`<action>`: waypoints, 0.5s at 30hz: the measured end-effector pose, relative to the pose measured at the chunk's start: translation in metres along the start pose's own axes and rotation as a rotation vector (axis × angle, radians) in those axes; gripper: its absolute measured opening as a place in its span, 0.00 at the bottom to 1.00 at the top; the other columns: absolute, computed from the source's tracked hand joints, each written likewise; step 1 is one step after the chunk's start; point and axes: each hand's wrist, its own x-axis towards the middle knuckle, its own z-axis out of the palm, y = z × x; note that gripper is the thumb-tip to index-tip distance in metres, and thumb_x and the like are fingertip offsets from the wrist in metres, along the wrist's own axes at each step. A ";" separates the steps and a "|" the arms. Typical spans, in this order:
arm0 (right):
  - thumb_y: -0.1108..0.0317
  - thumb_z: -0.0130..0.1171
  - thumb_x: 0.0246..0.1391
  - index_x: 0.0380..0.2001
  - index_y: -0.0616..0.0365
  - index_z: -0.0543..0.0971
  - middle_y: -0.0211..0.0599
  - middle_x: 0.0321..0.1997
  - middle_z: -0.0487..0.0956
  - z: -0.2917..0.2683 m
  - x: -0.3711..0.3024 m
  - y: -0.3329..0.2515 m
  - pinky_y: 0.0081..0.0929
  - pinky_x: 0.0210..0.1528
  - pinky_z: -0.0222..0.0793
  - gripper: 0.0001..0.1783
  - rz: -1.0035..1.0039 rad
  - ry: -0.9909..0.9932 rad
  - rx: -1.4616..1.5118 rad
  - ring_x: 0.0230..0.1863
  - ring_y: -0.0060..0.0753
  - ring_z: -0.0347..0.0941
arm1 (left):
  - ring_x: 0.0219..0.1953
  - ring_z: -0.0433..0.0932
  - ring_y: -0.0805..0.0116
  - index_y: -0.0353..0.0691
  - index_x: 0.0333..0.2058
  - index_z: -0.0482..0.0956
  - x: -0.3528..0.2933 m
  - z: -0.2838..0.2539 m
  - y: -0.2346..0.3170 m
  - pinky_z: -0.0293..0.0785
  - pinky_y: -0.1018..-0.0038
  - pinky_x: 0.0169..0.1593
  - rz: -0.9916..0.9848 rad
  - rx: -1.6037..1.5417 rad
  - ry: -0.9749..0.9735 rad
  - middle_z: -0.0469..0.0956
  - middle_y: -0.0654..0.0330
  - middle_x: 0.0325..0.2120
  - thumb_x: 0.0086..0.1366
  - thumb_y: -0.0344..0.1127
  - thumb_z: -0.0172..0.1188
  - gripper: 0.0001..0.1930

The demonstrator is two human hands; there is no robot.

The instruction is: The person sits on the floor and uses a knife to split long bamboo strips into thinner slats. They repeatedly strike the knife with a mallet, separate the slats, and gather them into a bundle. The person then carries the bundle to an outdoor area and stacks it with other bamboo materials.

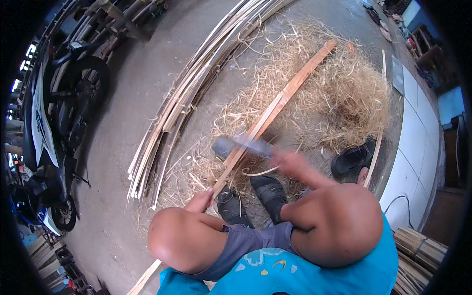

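My left hand (200,200) is closed round a long pale strip (225,176) that looks like bamboo. This strip runs up along a reddish-brown board (307,71), which slopes away from me over a grey cylindrical block (223,147). A knife (256,145) with a wide blade, smeared by motion, lies across the strip near the block. Its handle end is in my right hand (291,162), which is closed and partly blurred. Past my left knee, a pale strip (145,278) shows at the lower left; whether it is the same piece I cannot tell.
Curly shavings (339,98) heap round the board's far end. A bundle of long strips (191,86) lies on the concrete floor (115,128) to the left. Motorbikes (54,118) stand at far left. My sandalled feet (268,193) are below the block; a loose black sandal (351,160) and white tiles (415,142) are right.
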 end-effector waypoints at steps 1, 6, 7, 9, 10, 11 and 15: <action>0.50 0.55 0.63 0.56 0.49 0.76 0.58 0.43 0.82 0.000 -0.003 0.005 0.51 0.47 0.74 0.23 0.013 0.018 0.053 0.44 0.62 0.79 | 0.35 0.75 0.64 0.37 0.37 0.81 -0.014 0.001 -0.022 0.71 0.65 0.44 -0.011 0.035 -0.008 0.78 0.60 0.30 0.73 0.57 0.48 0.26; 0.51 0.55 0.64 0.54 0.51 0.77 0.54 0.38 0.83 -0.026 0.009 0.019 0.52 0.45 0.74 0.22 -0.047 0.053 -0.156 0.42 0.63 0.79 | 0.44 0.75 0.62 0.38 0.44 0.81 -0.045 -0.034 -0.052 0.69 0.64 0.51 0.024 0.176 -0.029 0.78 0.56 0.40 0.72 0.57 0.50 0.25; 0.51 0.54 0.65 0.56 0.52 0.76 0.55 0.42 0.82 -0.006 0.017 -0.005 0.52 0.48 0.73 0.23 -0.052 -0.089 -0.188 0.44 0.63 0.78 | 0.45 0.75 0.61 0.38 0.45 0.80 -0.065 -0.042 -0.084 0.68 0.64 0.53 0.001 0.164 0.006 0.78 0.56 0.42 0.72 0.57 0.50 0.25; 0.51 0.53 0.65 0.57 0.51 0.76 0.55 0.43 0.82 0.005 0.011 -0.017 0.52 0.49 0.72 0.23 -0.037 -0.006 -0.183 0.47 0.62 0.78 | 0.49 0.75 0.60 0.39 0.48 0.80 -0.086 -0.060 -0.115 0.68 0.64 0.56 -0.021 0.210 0.028 0.78 0.54 0.45 0.71 0.56 0.51 0.25; 0.51 0.53 0.65 0.57 0.50 0.76 0.55 0.44 0.82 0.002 0.003 -0.015 0.53 0.50 0.72 0.23 -0.030 0.041 -0.185 0.48 0.61 0.77 | 0.51 0.75 0.60 0.39 0.49 0.80 -0.086 -0.071 -0.120 0.67 0.64 0.57 -0.014 0.259 0.021 0.79 0.54 0.47 0.71 0.56 0.51 0.25; 0.52 0.53 0.65 0.59 0.53 0.75 0.57 0.48 0.81 0.000 0.000 -0.017 0.50 0.53 0.71 0.24 -0.022 0.047 -0.145 0.51 0.61 0.76 | 0.52 0.75 0.60 0.39 0.50 0.80 -0.093 -0.080 -0.132 0.67 0.63 0.59 -0.026 0.295 0.034 0.79 0.53 0.49 0.71 0.56 0.51 0.26; 0.55 0.51 0.68 0.63 0.59 0.71 0.59 0.56 0.77 0.020 -0.017 0.008 0.44 0.59 0.69 0.27 -0.087 0.014 -0.094 0.58 0.59 0.74 | 0.59 0.75 0.53 0.40 0.55 0.78 -0.132 -0.075 -0.260 0.66 0.62 0.63 0.212 0.345 0.396 0.79 0.48 0.53 0.70 0.54 0.53 0.26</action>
